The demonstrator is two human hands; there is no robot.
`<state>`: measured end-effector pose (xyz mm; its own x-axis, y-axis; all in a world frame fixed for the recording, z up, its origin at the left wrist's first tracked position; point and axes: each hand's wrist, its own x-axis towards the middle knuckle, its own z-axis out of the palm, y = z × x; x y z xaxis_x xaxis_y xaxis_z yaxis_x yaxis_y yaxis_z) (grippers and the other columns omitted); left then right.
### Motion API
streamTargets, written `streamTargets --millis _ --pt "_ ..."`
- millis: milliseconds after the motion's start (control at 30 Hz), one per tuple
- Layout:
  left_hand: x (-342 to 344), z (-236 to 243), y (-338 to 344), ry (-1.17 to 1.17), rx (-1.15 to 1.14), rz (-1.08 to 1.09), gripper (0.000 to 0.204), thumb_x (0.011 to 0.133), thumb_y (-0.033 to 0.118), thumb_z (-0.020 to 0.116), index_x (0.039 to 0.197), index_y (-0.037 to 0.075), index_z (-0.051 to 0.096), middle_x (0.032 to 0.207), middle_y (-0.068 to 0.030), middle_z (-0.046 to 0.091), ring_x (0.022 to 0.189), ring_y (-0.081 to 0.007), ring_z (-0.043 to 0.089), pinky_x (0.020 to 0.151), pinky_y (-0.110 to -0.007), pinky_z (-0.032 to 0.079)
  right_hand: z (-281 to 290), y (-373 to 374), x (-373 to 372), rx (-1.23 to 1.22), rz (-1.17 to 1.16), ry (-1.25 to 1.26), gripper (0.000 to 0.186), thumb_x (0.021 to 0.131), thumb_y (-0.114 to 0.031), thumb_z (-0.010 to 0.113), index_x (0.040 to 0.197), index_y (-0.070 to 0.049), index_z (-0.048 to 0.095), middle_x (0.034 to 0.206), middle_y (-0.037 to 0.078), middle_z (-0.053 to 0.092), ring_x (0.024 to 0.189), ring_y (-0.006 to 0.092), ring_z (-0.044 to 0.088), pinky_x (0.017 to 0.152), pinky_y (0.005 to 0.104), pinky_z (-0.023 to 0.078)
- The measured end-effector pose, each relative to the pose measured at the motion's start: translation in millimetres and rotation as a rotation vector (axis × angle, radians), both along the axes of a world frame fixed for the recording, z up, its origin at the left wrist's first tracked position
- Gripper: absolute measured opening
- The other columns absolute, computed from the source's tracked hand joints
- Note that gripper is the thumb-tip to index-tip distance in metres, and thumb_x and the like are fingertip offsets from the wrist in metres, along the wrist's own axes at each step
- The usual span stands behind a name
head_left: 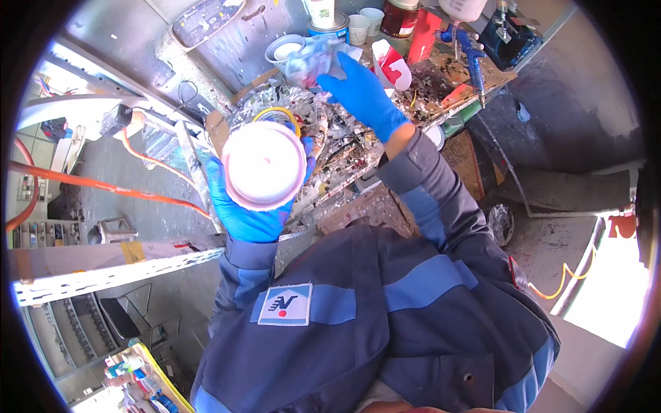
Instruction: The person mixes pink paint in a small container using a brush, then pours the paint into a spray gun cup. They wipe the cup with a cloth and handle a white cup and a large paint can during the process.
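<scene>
My left hand [248, 219], in a blue glove, is wrapped round a round tub [265, 165] with a pinkish rim. Its pale face glares so brightly that its details are lost. My right hand [366, 95], also blue-gloved, reaches over the cluttered bench. Between its thumb and fingers is a crumpled, whitish wad [313, 63], stained blue and red; whether it is cloth or plastic film I cannot make out. Just behind the wad stands a pale plastic tub [284, 48]. A roll of yellow tape [279, 113] lies partly hidden behind the tub in my left hand.
The paint-crusted bench [430, 79] carries paper cups [359, 29], a blue-banded can [329, 27], a dark red can [401, 19] and a red-and-white torn cup [391, 65]. A blue spray gun [469, 51] hangs at its right end. An orange hose [103, 187] crosses on the left.
</scene>
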<state>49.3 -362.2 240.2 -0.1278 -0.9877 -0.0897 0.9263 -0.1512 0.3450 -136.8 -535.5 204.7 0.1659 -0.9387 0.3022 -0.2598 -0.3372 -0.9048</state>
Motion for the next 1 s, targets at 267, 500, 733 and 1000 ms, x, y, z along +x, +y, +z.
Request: streamTargets --millis 267,500,733,1000 --pt "-3 -47 10 0.246 -0.038 -0.343 0.068 0.097 0.05 0.042 0.147 0.003 0.034 0.146 -0.0155 0.043 0.133 -0.0306 0.044 0.113 -0.044 0.032 14 161 15 -0.089 0.341 -0.236 0.11 0.066 -0.03 0.089 0.15 -0.003 0.024 0.145 0.018 0.036 0.132 0.0317 0.041 0.11 0.0416 0.032" --pt "-13 -54 12 -0.001 0.03 -0.399 0.067 0.099 0.056 0.038 0.142 0.005 0.039 0.138 -0.0129 0.052 0.124 -0.0301 0.052 0.107 -0.044 0.039 26 168 -2 -0.061 0.196 -0.601 0.125 0.057 -0.029 0.093 0.151 -0.002 0.014 0.15 0.015 0.03 0.139 0.0278 0.031 0.115 0.0413 0.025" --pt "-21 -44 8 -0.872 -0.293 -0.311 0.044 0.103 0.03 0.043 0.132 -0.002 0.05 0.112 -0.01 0.061 0.098 -0.0187 0.06 0.088 -0.033 0.047 114 105 -138 -0.527 -0.177 -0.53 0.083 0.078 -0.039 0.077 0.144 -0.006 0.039 0.128 0.01 0.055 0.117 0.021 0.055 0.097 0.0347 0.047" --pt "-146 9 -55 -0.905 -0.368 -0.242 0.057 0.093 -0.005 0.055 0.145 0.001 0.034 0.144 -0.0128 0.043 0.131 -0.0223 0.045 0.108 -0.035 0.038 234 -110 -264 -0.245 0.183 0.146 0.09 0.077 -0.03 0.078 0.147 0.002 0.032 0.136 0.014 0.05 0.12 0.0195 0.05 0.1 0.029 0.041"
